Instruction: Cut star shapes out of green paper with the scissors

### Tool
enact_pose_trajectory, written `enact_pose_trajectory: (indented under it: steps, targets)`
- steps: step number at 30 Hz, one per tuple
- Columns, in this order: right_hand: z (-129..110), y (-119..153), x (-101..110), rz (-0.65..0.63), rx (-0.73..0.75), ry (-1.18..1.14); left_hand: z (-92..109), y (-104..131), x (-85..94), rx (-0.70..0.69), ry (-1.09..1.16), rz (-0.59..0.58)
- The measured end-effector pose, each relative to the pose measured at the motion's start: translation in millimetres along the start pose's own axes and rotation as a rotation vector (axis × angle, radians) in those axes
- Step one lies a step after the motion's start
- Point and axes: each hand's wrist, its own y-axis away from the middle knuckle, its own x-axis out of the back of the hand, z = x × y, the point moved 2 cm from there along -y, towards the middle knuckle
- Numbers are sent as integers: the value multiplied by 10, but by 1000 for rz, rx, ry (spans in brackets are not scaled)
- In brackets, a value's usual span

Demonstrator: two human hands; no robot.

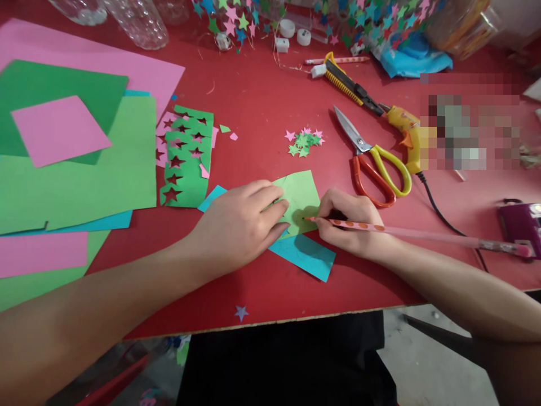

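My right hand (349,223) is closed around a pink pencil with orange spots (431,234). The pencil's tip touches a small piece of light green paper (302,194) near its right edge. My left hand (243,223) presses on the left side of that paper, its fingers bent and close together, holding it against the table. Under the paper and my left hand lies a strip of blue paper (310,256), partly hidden. Faint marks show on the light green paper. Beyond it sits a small pile of green and pink paper stars (304,142).
Scissors (359,146), a yellow glue gun (408,132) with its cord and a yellow cutter (349,82) lie right. Left are star-punched green paper (190,152) and stacked coloured sheets (127,169). Plastic bottles (137,22) stand behind. A lone star (241,313) lies near the front edge.
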Motion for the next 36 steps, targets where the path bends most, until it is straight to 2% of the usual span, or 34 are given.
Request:
enact_pose_trajectory:
  steps: [14, 36]
  targets:
    - [-21, -10, 24, 16, 5, -8, 0, -5, 7, 27, 55, -13]
    - [28, 53, -34, -149, 151, -20, 7, -5, 9, 2, 6, -3]
